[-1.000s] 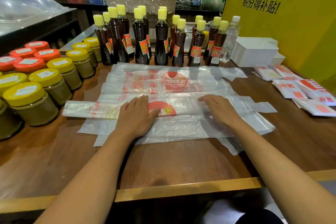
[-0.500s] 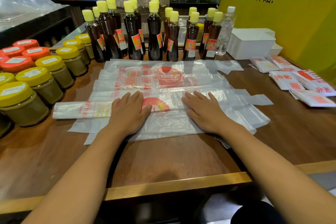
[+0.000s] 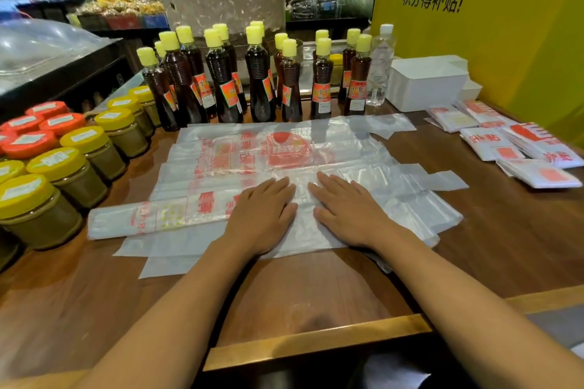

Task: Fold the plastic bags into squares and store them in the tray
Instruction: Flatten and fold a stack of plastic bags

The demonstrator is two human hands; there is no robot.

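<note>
1. The plastic bags [image 3: 284, 161] lie in an overlapping stack at the middle of the tabletop [image 3: 316, 287], between the bottles at the far edge and the near edge. The topmost bag is a long strip [image 3: 151, 218] folded lengthwise, running left to right across the near part of the stack.
2. Change: a second ago the hands were well apart on the strip; now they sit just beside each other at its middle. The right hand has travelled leftward along the strip from its right portion. Judged from this, the lengthwise fold has been smoothed flat, and the strip is ready for its crosswise folds into a square.
3. The left hand [image 3: 264, 215] lies palm down on the strip, fingers straight and together, pressing the plastic. It grips nothing.
4. The right hand [image 3: 346, 211] lies palm down just right of the left hand, fingers straight and slightly spread, pressing the same layer. It grips nothing.
5. Both forearms reach in from the near edge and converge toward the strip.
6. Folded squares [image 3: 521, 148] already lie near the right edge. The white tray [image 3: 426, 85] stands at the far right corner.
7. Jars [image 3: 63, 167] line the left edge; the bottles [image 3: 259, 82] stand in a row along the far edge.
</note>
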